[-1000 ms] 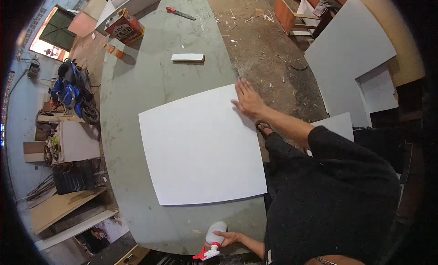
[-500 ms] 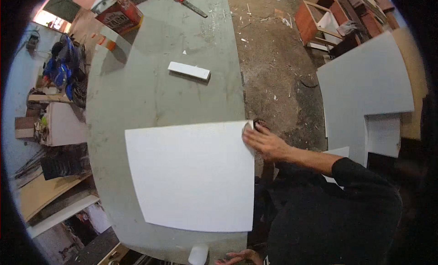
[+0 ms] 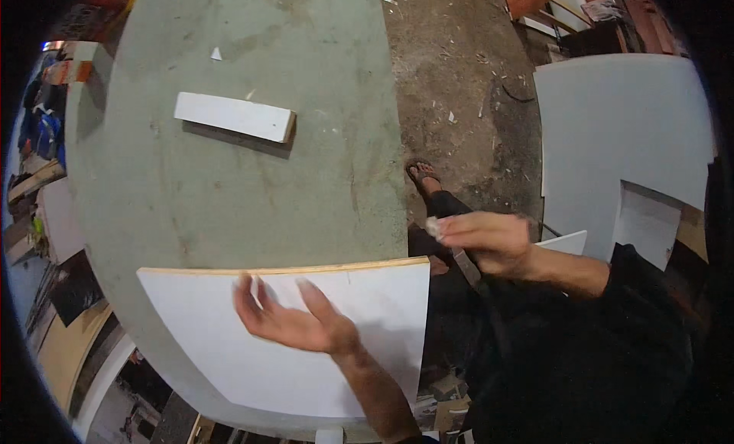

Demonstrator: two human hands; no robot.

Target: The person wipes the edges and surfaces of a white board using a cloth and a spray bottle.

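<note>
A white panel (image 3: 298, 352) with a bare wood-coloured far edge lies on the grey-green table (image 3: 329, 191). Over it, close to that edge, is my left hand (image 3: 294, 318), open with fingers spread and slightly blurred; whether it touches the panel I cannot tell. My right hand (image 3: 485, 241) is off the panel, beyond its right far corner, fingers pinched together. A small whitish lump (image 3: 434, 228) shows at its fingertips, too small and blurred to name. Farther up the table rests a white-faced block (image 3: 233, 117), with bare wood at its right end.
A small white triangular scrap (image 3: 215, 54) sits behind the block. My sandalled foot (image 3: 424, 172) stands on the brown floor (image 3: 451, 84), littered with chips. Large pale grey boards (image 3: 619, 115) lean at right. Mixed clutter lines the left side. A white object (image 3: 329, 435) shows at the lower edge.
My view has shifted closer. My right hand has lifted off the panel's corner. My left hand has come from the lower edge to above the panel, whose far wooden edge now shows clearly.
</note>
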